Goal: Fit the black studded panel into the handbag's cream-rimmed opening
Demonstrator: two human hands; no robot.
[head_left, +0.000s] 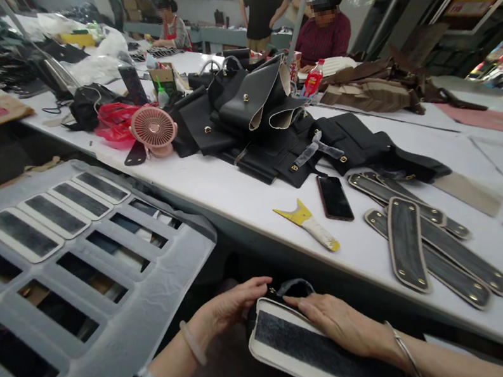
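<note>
A black bag (316, 346) with a cream-edged, dark rectangular panel facing up lies over the lap at the bottom centre. My left hand (239, 303) is at the bag's far left corner, its fingers extended and its thumb side up. Across the bag's far long edge rests my right hand (334, 319), fingers spread along the side, index finger pointing left. Between the two hands a plastic-wrapped handle (294, 285) arches up beside a small metal fitting. The undersides of both hands are partly hidden by the bag.
On the white table (246, 215) lie a yellow-and-white tool (308, 225), a phone (335, 197), trimmed straps (407, 244), black leather pieces (259, 94) and a pink fan (154, 131). A grey slotted board (123, 319) with cream-edged panels stands left. People sit and stand behind.
</note>
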